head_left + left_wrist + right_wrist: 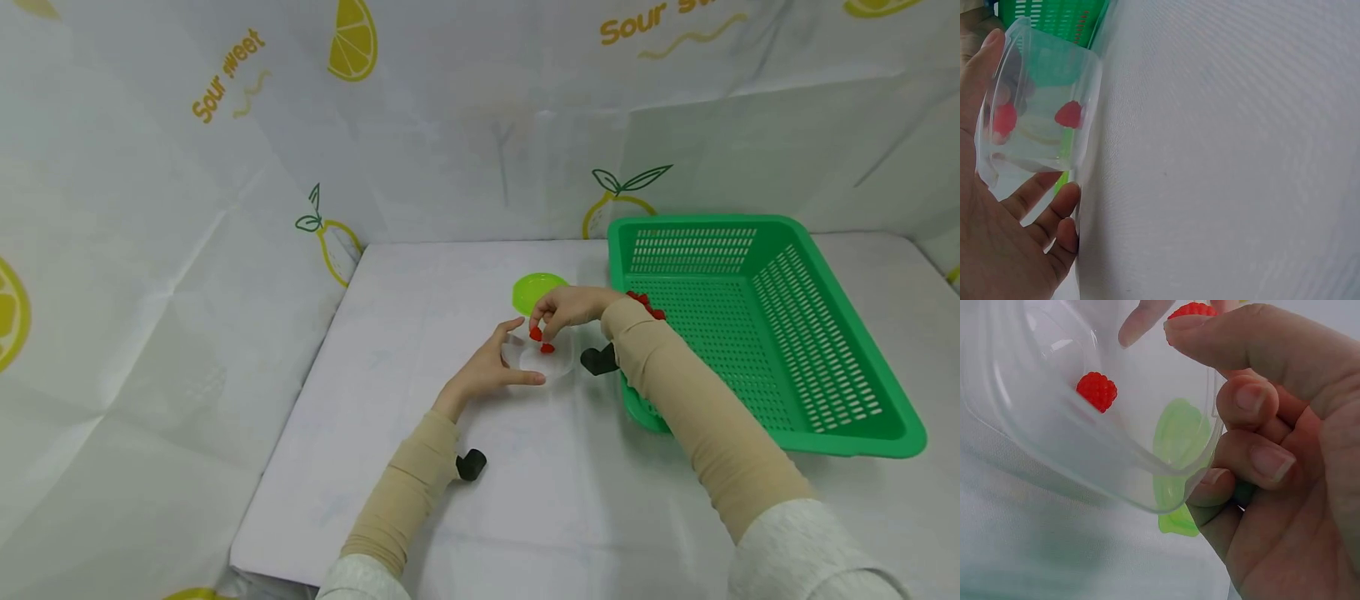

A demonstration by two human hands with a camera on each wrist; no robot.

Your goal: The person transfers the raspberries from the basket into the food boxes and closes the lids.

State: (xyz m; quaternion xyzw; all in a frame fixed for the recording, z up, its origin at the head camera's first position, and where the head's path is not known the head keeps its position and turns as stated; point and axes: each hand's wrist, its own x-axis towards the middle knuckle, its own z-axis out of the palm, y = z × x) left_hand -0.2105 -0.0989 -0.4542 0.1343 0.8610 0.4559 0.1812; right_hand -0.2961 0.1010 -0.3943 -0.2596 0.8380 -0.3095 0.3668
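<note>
A clear plastic container (567, 363) stands on the white-covered table, with one red toy raspberry (1096, 392) lying inside it. My left hand (486, 369) holds the container from the left, thumb on the near side and fingers around the far side. Above the container, my right hand (573, 306) pinches another red raspberry (536, 334) between thumb and fingers. In the right wrist view only part of this held raspberry (1192, 311) shows past the thumb. Through the container wall, the left wrist view shows both raspberries, the lower one (1069, 115) near the bottom.
A lime-green lid-like piece (534, 292) lies just behind the container. To the right stands a large green slotted basket (780, 350). Several red raspberries (658, 314) show at its left side, partly hidden by my right forearm. Patterned white sheeting (465, 150) hangs behind the table.
</note>
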